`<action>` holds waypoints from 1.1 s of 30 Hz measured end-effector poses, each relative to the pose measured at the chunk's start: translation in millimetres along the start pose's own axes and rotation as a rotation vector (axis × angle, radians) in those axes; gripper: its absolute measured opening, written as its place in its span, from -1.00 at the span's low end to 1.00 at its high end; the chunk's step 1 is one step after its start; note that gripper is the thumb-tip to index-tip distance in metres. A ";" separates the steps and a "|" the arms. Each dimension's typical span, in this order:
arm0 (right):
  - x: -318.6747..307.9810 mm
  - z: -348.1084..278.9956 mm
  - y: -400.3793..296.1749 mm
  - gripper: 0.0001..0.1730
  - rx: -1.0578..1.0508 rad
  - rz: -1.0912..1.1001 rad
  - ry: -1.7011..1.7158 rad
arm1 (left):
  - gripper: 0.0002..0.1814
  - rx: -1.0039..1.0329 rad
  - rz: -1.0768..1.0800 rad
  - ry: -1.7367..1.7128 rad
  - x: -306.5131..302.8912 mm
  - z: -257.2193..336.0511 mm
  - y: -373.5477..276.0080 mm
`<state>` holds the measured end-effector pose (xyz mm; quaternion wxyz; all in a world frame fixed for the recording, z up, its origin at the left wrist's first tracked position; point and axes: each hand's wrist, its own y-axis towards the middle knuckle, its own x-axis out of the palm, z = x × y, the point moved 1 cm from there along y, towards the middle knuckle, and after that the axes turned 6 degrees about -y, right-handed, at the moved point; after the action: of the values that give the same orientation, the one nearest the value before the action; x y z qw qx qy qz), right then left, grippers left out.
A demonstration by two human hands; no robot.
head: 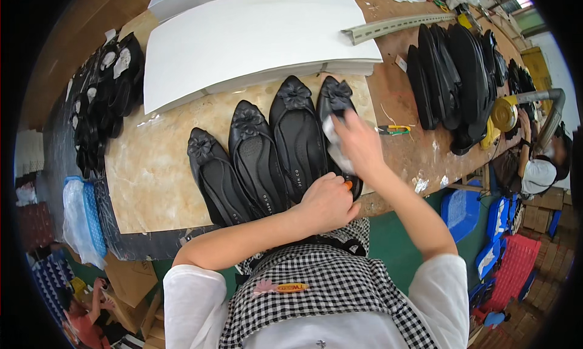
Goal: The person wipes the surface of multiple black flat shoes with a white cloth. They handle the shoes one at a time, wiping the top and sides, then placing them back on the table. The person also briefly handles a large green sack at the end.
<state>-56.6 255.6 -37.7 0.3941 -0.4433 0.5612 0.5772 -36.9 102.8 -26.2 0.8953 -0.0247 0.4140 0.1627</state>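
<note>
Four black flat shoes with pointed toes and flower bows lie in a slanting row, toes away from me: the leftmost shoe (210, 171), the second shoe (255, 158), the third shoe (298, 135) and the rightmost shoe (334, 92). My right hand (360, 142) is over the opening of the rightmost shoe, its fingers on a white, crumpled, blurred wad (337, 144). My left hand (329, 201) is closed at the heel end of that same shoe, with a small orange thing (348, 185) showing between the fingers; the rest of that thing is hidden.
Behind the row lies a stack of white sheets (255, 35), with a slotted metal bar (401, 26) over its right corner. Black shoes (469, 76) stand at right, near snips (394, 130); more black shoes (109, 89) are at left. A co-worker (537, 173) is at far right.
</note>
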 end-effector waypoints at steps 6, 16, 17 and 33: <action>10.0 12.8 27.6 -0.47 0.213 -0.061 0.480 | -0.55 -0.056 -0.036 -0.009 -5.2 -9.5 1.3; -1.5 46.8 3.6 -0.38 0.444 0.027 0.612 | -0.44 -0.099 0.227 0.522 -150.6 -98.1 80.1; -12.7 38.9 -9.1 -0.39 0.458 0.028 0.669 | -0.32 -0.094 0.498 0.681 -181.5 -161.8 82.9; -68.3 -46.9 -23.4 -0.05 0.477 -0.072 1.379 | -0.56 -0.463 0.724 0.581 -182.5 -213.7 25.7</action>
<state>-10.8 213.1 21.5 0.0558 -0.6261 0.7776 0.0156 -311.8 39.4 -27.3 0.6008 -0.1214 0.5809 0.5356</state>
